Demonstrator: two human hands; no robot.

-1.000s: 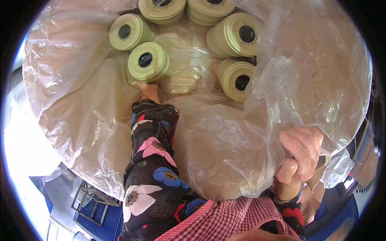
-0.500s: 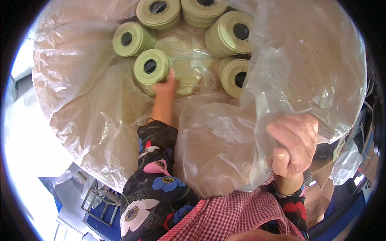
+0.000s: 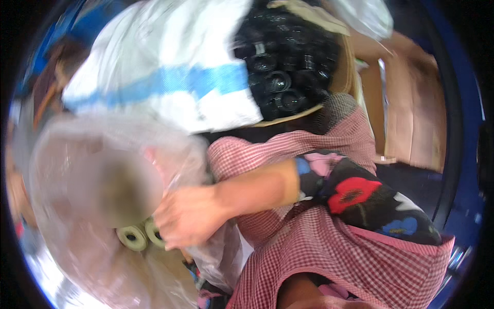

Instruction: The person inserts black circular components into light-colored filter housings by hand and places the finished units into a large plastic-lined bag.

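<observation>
My right hand (image 3: 188,219), blurred by motion, is closed at the edge of a clear plastic liner (image 3: 221,257), fingers curled down over it. Inside the liner two pale green ring-ended cylinders, like spools, show: one spool (image 3: 132,237) lies just left of my fingers, and another (image 3: 154,233) is partly covered by them. Above these a round smeared patch hides whatever lies there. Of my left arm only a piece of the flowered sleeve (image 3: 206,294) shows at the lower edge; the left hand is hidden behind the right hand and the plastic.
A white woven sack (image 3: 170,72) with a blue stripe lies beyond the liner. Beside it a round-rimmed container (image 3: 293,117) holds many shiny black round pieces (image 3: 288,98). A cardboard box (image 3: 414,113) stands at the right. My checked apron (image 3: 288,252) covers the lower middle.
The view has swung to the right, bringing the sack and black pieces in. The liner and spools now sit at the left. My left hand, earlier on a spool, is out of sight.
</observation>
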